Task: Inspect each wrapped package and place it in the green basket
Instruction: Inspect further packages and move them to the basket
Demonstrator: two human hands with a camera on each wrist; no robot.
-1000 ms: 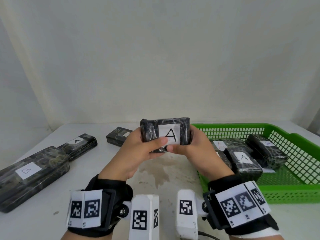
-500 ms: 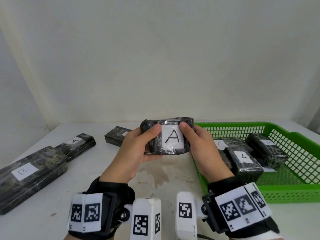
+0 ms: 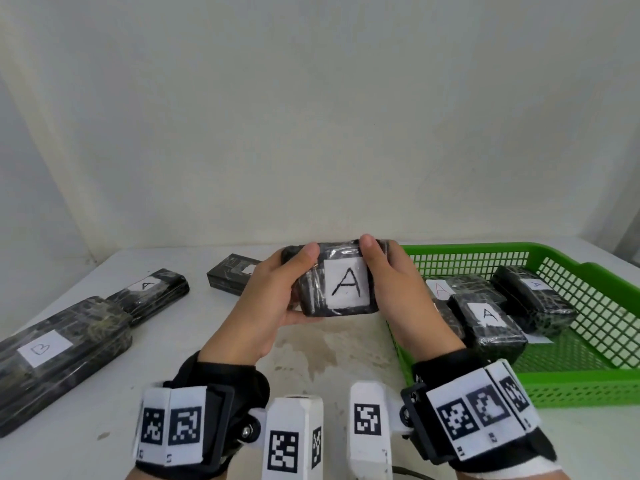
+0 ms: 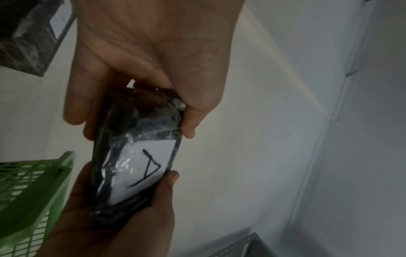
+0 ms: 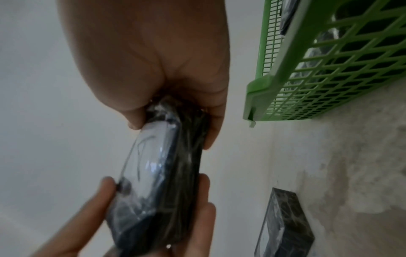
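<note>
Both hands hold a black wrapped package [image 3: 337, 289] above the table, its white label marked "A" facing me. My left hand [image 3: 273, 292] grips its left end, thumb on top. My right hand [image 3: 391, 282] grips the right end, thumb at the label's upper edge. The same package [image 4: 136, 156] shows between both hands in the left wrist view, and edge-on as the package [image 5: 162, 182] in the right wrist view. The green basket [image 3: 588, 386] stands to the right and holds several wrapped packages, one package [image 3: 488, 323] marked "A".
On the left of the white table lie a long package marked "B" [image 3: 59, 355], a package marked "A" [image 3: 149, 296] behind it, and a small dark box [image 3: 232, 278] further back. A stained patch [image 3: 311, 351] marks the tabletop under my hands. A white wall stands behind.
The package has tilted so its "A" label faces me more fully. Both thumbs have moved from its lower front edge up to its top edge.
</note>
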